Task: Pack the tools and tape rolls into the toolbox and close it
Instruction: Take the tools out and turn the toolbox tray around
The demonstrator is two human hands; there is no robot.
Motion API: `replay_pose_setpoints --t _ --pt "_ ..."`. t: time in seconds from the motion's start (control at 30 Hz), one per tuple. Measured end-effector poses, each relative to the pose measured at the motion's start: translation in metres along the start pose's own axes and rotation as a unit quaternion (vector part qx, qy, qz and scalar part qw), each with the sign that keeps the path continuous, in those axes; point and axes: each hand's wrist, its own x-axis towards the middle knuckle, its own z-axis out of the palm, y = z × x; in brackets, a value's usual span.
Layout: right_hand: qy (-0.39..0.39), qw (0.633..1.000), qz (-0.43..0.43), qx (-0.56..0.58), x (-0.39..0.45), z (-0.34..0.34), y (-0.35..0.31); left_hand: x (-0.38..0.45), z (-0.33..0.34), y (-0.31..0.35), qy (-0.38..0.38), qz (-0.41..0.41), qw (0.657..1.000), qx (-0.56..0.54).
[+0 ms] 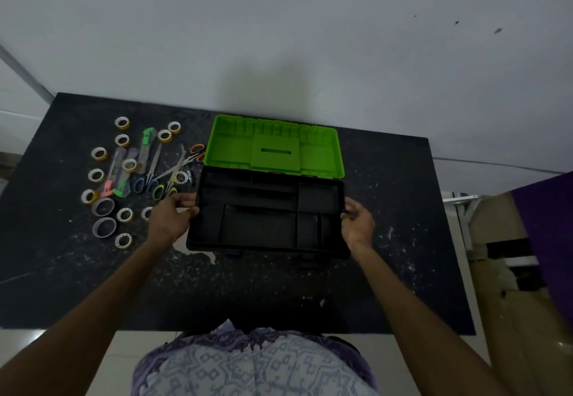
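**Hands grip tray at open toolbox**

Two hands hold a black compartment tray (266, 209) by its short ends: the left hand (172, 217) curls its fingers over the tray's left rim, and the right hand (356, 220) pinches the right rim, thumb toward the inside. Both forearms reach in from the lower edge of the view, above a patterned garment.

The dark, speckled table (387, 256) fills the middle of the view, set against a pale wall. On it stands the toolbox (336, 248), its green lid (277, 146) thrown open and lying back toward the wall, inner side up. The tray sits over the black base, directly in front of the lid; whether it rests in the base or is lifted clear cannot be told.

To the left of the toolbox lie the loose items. Several scissors (173, 175) with blue, green and orange handles lie crossed just beside the tray's left end. Farther left lie utility knives (145, 150) in green, pink and grey. Around them are scattered the tape rolls (104, 226), two larger grey ones nearest the table's front and many small pale and yellow ones spread toward the wall. None of these lies in the toolbox.
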Motion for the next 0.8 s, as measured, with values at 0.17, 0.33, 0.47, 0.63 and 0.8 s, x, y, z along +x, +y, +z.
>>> replay_pose_setpoints --t 0.17,0.33,0.47,0.63,0.8 --pt "0.007 1.000 0.009 0.010 -0.003 0.002 -0.001 -0.010 0.008 0.009 0.043 0.013 0.999 0.021" --pt "0.007 1.000 0.020 0.007 -0.003 0.006 -0.009 -0.006 0.010 0.009 0.038 -0.014 0.999 0.010" --pt "0.038 0.999 0.014 0.020 -0.008 0.002 -0.013 0.001 0.008 0.008 0.008 -0.019 1.000 0.005" --pt "0.029 0.998 0.011 0.048 -0.010 -0.004 -0.018 0.032 0.008 -0.040 -0.056 -0.046 0.995 -0.073" --pt "0.044 0.998 0.024 0.046 -0.007 -0.005 -0.015 0.016 0.009 -0.019 -0.046 -0.041 0.994 -0.096"
